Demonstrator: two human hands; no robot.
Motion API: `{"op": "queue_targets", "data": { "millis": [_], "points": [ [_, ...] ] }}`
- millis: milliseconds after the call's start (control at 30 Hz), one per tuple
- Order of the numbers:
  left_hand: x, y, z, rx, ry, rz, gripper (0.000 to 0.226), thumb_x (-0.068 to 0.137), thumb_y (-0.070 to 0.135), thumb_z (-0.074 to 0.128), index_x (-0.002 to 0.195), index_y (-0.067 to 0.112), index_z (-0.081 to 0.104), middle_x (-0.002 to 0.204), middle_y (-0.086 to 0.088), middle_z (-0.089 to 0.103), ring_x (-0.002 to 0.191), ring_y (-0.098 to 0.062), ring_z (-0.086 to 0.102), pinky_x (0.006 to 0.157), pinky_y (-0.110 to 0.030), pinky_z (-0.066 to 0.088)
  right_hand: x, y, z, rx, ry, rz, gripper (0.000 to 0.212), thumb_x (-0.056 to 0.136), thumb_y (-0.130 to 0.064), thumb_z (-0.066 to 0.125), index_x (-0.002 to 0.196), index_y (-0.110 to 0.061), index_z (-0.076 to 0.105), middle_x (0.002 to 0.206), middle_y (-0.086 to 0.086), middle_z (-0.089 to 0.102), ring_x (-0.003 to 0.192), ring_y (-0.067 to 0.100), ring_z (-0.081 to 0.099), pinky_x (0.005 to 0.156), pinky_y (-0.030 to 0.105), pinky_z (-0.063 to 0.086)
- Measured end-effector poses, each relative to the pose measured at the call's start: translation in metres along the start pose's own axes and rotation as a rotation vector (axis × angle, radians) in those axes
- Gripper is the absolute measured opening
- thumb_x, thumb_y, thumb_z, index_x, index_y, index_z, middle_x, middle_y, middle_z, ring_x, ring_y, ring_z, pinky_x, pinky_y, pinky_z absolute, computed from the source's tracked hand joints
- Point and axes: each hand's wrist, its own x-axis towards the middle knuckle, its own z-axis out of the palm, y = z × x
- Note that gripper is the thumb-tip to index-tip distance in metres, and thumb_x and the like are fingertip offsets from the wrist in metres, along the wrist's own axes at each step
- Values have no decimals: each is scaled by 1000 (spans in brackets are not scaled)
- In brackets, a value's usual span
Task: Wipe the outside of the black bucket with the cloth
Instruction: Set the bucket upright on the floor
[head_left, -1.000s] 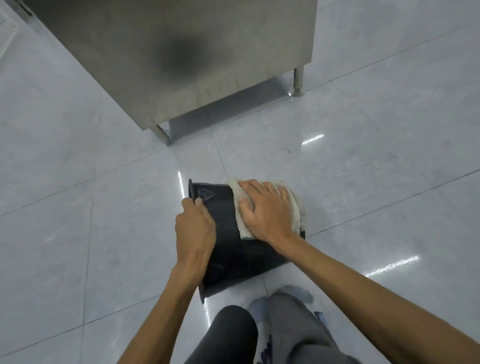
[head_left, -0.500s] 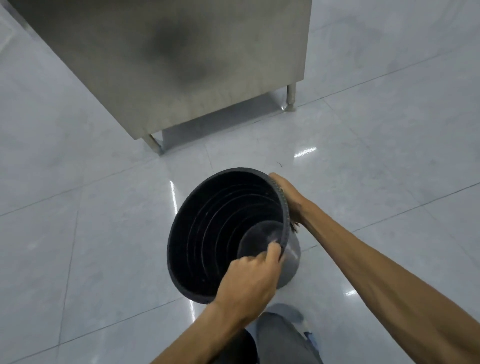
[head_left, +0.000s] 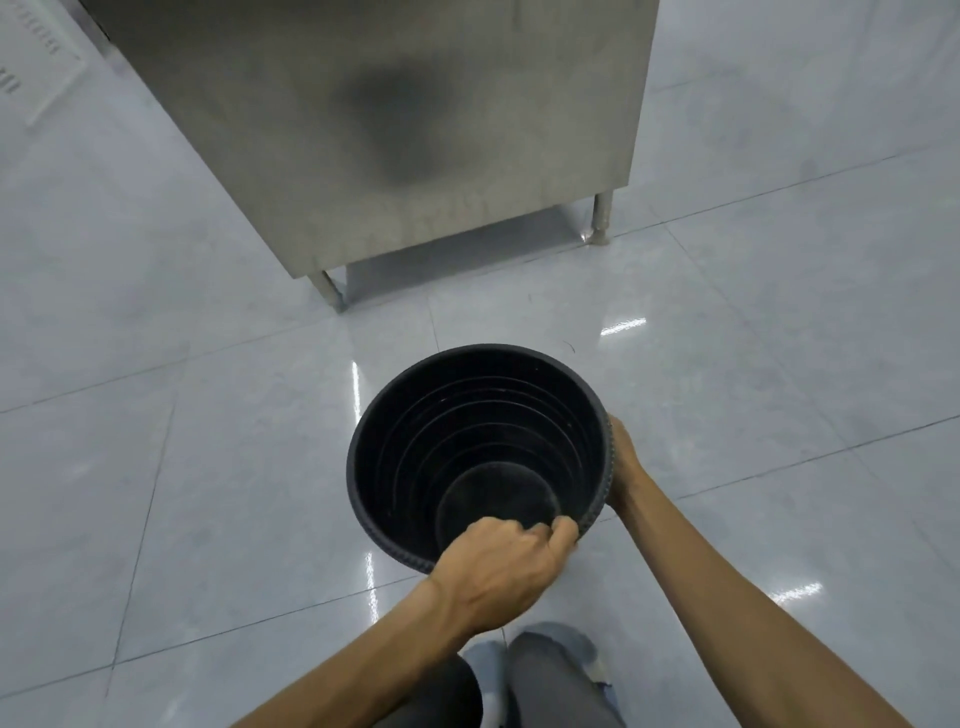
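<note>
The black bucket (head_left: 467, 415) stands with its open mouth toward me on the pale tiled floor, its ribbed inside and round bottom in plain sight. My left hand (head_left: 498, 566) pinches the near rim, fingers curled over the edge. My right hand (head_left: 623, 462) lies against the bucket's outer right side just under the rim, with its fingers hidden behind the wall. The cloth is out of sight.
A stainless steel cabinet (head_left: 389, 130) on short legs (head_left: 601, 218) stands just beyond the bucket. Glossy grey floor tiles (head_left: 182, 467) spread to either side. My knees and a shoe (head_left: 545, 675) are right below the bucket.
The bucket went from lying on its side to mouth-up toward me. My left hand shifted to the near rim. My right hand and the cloth slipped round behind the right side.
</note>
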Motion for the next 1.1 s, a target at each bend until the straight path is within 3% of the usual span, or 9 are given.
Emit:
{"op": "queue_targets", "data": {
  "millis": [133, 267, 500, 600, 667, 767, 900, 967, 1100],
  "points": [
    [-7, -5, 8, 66, -12, -25, 21, 84, 14, 59, 99, 15, 44, 53, 7, 49, 31, -15, 40, 35, -23, 14, -4, -4, -6, 246, 94, 34, 41, 101, -40, 62, 109, -1, 71, 83, 13, 74, 81, 30, 70, 78, 44, 63],
    [-9, -11, 14, 81, 26, -93, 30, 84, 18, 73, 90, 18, 43, 52, 7, 45, 32, -15, 36, 33, -23, 15, -11, -19, -31, 432, 128, -8, 40, 108, -36, 41, 83, -13, 61, 73, 10, 63, 64, 27, 57, 42, 28, 51],
    [-21, -6, 31, 67, 62, -22, 32, 83, 22, 71, 92, 19, 41, 56, 6, 52, 37, -17, 47, 33, -20, 27, -47, -63, -23, 417, 74, -82, 35, 109, -30, 38, 90, -14, 63, 87, 10, 70, 78, 25, 62, 57, 31, 52],
    [-22, -6, 35, 45, 118, -19, 19, 97, 30, 56, 90, 20, 42, 59, 6, 55, 39, -17, 51, 34, -22, 35, -59, -64, -3, 373, -138, -115, 43, 101, -44, 54, 120, -10, 71, 116, 13, 75, 110, 31, 69, 87, 39, 60],
    [-22, -6, 36, 16, 160, -30, 23, 103, 39, 44, 89, 21, 44, 62, 5, 57, 43, -18, 54, 37, -24, 39, -57, -55, 3, 237, -195, -244, 47, 100, -44, 56, 132, -10, 66, 125, 13, 72, 113, 29, 69, 94, 42, 58],
    [-25, -9, 30, -45, 210, -95, 41, 103, 55, 34, 93, 21, 54, 74, 4, 62, 56, -17, 57, 47, -29, 45, -51, -41, 13, -353, -124, -555, 31, 107, -39, 49, 126, -22, 67, 120, -5, 72, 114, 14, 65, 97, 41, 52],
    [-34, -24, 25, -234, 302, -280, 45, 101, 59, 37, 110, 19, 57, 96, 5, 59, 80, -12, 51, 67, -31, 50, -32, -13, 14, -1408, -73, -803, 49, 106, -50, 35, 143, -26, 57, 164, -4, 35, 157, 26, 12, 119, 49, 28],
    [-40, -33, 26, -299, 353, -390, 48, 99, 59, 40, 118, 18, 57, 109, 3, 59, 96, -14, 52, 80, -35, 50, -29, -5, 15, -1517, -44, -852, 55, 105, -50, 29, 148, -24, 52, 168, -2, 26, 158, 29, 7, 120, 50, 27],
    [-50, -57, 33, -324, 374, -694, 67, 96, 64, 41, 137, 13, 52, 145, -7, 49, 139, -26, 39, 112, -49, 39, -35, -1, 22, -1284, 65, -792, 58, 105, -10, 44, 160, -15, 27, 172, 4, 8, 159, 24, 6, 127, 41, 21]
  ]
}}
